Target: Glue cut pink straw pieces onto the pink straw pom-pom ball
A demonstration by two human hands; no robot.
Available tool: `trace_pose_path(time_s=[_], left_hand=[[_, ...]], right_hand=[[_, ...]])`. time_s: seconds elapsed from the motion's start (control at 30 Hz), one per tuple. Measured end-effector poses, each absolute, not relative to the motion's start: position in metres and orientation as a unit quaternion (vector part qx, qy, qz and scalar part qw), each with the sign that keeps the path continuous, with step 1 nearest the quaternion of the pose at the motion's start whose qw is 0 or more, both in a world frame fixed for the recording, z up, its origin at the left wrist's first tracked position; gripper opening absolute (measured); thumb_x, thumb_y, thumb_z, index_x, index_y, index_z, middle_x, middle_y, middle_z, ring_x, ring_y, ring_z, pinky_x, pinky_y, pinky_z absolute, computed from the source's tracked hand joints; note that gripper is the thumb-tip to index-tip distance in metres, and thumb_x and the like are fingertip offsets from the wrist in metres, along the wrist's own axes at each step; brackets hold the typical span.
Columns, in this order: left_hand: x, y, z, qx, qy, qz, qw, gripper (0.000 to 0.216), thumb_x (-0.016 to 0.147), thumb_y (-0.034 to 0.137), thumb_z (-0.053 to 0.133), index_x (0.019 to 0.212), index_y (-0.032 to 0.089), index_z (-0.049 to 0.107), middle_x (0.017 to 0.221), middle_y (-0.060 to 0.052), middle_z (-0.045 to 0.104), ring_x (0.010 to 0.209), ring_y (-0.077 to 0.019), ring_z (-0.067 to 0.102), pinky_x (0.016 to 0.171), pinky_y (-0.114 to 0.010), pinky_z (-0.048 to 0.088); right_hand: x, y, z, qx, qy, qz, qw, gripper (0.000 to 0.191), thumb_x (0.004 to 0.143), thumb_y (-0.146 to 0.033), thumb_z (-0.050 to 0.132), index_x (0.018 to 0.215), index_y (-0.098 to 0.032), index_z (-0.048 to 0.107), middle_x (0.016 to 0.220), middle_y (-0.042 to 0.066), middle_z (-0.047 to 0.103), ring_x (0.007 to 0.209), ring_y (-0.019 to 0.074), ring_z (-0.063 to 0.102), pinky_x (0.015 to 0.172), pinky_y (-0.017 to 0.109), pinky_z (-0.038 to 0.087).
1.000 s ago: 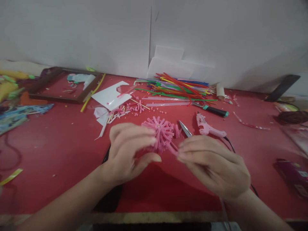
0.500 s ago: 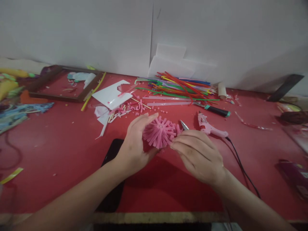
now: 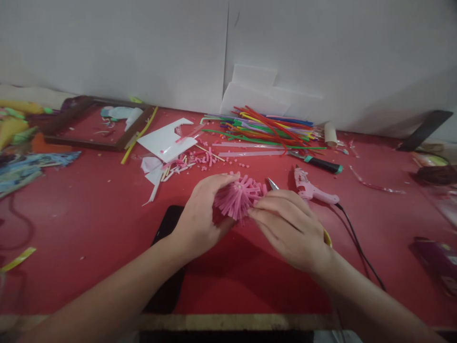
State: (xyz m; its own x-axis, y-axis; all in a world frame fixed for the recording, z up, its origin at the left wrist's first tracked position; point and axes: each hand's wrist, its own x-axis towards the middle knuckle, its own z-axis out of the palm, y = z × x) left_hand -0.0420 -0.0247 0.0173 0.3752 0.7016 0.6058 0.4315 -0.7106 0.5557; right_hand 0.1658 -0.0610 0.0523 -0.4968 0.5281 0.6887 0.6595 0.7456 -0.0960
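Pink pom-pom point(image 3: 236, 201) is btwn L hand point(image 3: 200, 209) & R hand point(image 3: 291, 228), over red surface point(image 3: 250, 286); L fingers point(image 3: 219, 182) clamped round its left side, R fingers point(image 3: 267, 206) pinched tog. on its lower-right edge.

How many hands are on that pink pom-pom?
2. The left hand cups the left side of the pom-pom; the right hand has its fingertips at the lower right edge. No others show.
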Motion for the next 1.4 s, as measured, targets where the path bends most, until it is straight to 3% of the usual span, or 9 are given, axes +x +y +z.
trace_pose_path(time_s=[0.37,0.6,0.73,0.8,0.93,1.0,1.13,1.3,1.4], left_hand=[[-0.043,-0.025,0.018,0.817,0.353,0.427,0.162,0.062,0.081,0.021,0.073,0.137,0.023,0.046,0.133,-0.010,0.062,0.124,-0.0257,0.055,0.109,-0.044,0.047],[-0.043,-0.023,0.017,0.819,0.353,0.425,0.157,0.061,0.083,0.025,0.071,0.138,0.026,0.045,0.133,-0.011,0.061,0.124,-0.0277,0.055,0.106,-0.048,0.047],[-0.043,-0.026,0.022,0.816,0.341,0.459,0.082,0.071,0.079,0.051,0.076,0.136,0.024,0.044,0.138,-0.016,0.055,0.129,-0.0332,0.050,0.109,-0.054,0.040],[-0.045,-0.030,0.028,0.816,0.329,0.473,0.049,0.065,0.080,0.061,0.068,0.130,0.024,0.050,0.137,-0.016,0.054,0.128,-0.0333,0.050,0.108,-0.053,0.039],[-0.049,-0.038,0.039,0.830,0.277,0.482,0.038,0.023,0.096,0.046,0.053,0.112,0.031,0.062,0.118,-0.007,0.064,0.111,-0.0250,0.055,0.100,-0.047,0.044],[-0.049,-0.040,0.043,0.831,0.262,0.489,0.046,0.013,0.097,0.039,0.054,0.097,0.032,0.065,0.108,-0.004,0.066,0.103,-0.0229,0.056,0.095,-0.044,0.046],[-0.048,-0.041,0.047,0.829,0.251,0.495,0.063,0.015,0.095,0.034,0.056,0.083,0.030,0.064,0.100,-0.003,0.066,0.096,-0.0223,0.056,0.090,-0.044,0.048],[-0.049,-0.040,0.043,0.842,0.220,0.488,0.066,0.006,0.089,0.027,0.063,0.085,0.030,0.065,0.103,-0.003,0.066,0.098,-0.0225,0.055,0.092,-0.046,0.047],[-0.050,-0.039,0.039,0.848,0.214,0.481,0.058,0.007,0.086,0.025,0.066,0.085,0.031,0.067,0.102,-0.003,0.067,0.097,-0.0221,0.056,0.093,-0.046,0.047]], right_hand=[[0.160,-0.057,0.055,-0.364,-0.849,-0.068,0.376,0.014,0.087,-0.006,0.063,0.088,-0.017,0.071,0.087,0.005,0.072,0.086,0.0171,0.065,0.084,0.033,0.056],[0.165,-0.061,0.051,-0.355,-0.838,-0.036,0.414,0.017,0.085,-0.003,0.061,0.094,-0.016,0.068,0.090,0.006,0.070,0.088,0.0173,0.064,0.084,0.035,0.056],[0.166,-0.070,0.054,-0.401,-0.774,0.083,0.483,0.014,0.087,-0.008,0.063,0.093,-0.020,0.063,0.087,0.003,0.067,0.088,0.0163,0.064,0.081,0.034,0.055],[0.163,-0.077,0.059,-0.426,-0.739,0.161,0.497,0.009,0.088,-0.013,0.063,0.091,-0.021,0.062,0.085,0.001,0.065,0.086,0.0161,0.063,0.078,0.033,0.054],[0.152,-0.093,0.070,-0.412,-0.726,0.251,0.491,0.005,0.092,-0.017,0.061,0.090,-0.021,0.061,0.084,0.000,0.061,0.084,0.0139,0.060,0.076,0.030,0.053],[0.148,-0.098,0.072,-0.411,-0.722,0.259,0.492,0.005,0.093,-0.017,0.060,0.091,-0.021,0.060,0.085,0.000,0.061,0.085,0.0121,0.059,0.076,0.027,0.052],[0.147,-0.099,0.072,-0.424,-0.735,0.218,0.482,0.005,0.092,-0.015,0.060,0.090,-0.020,0.060,0.085,-0.001,0.062,0.086,0.0110,0.059,0.078,0.025,0.050],[0.148,-0.097,0.074,-0.409,-0.785,0.124,0.449,0.005,0.089,-0.014,0.063,0.093,-0.017,0.065,0.088,0.003,0.067,0.086,0.0135,0.060,0.080,0.028,0.051],[0.148,-0.096,0.078,-0.408,-0.791,0.157,0.427,0.007,0.089,-0.012,0.062,0.091,-0.018,0.066,0.085,0.001,0.068,0.081,0.0115,0.062,0.074,0.024,0.052]])
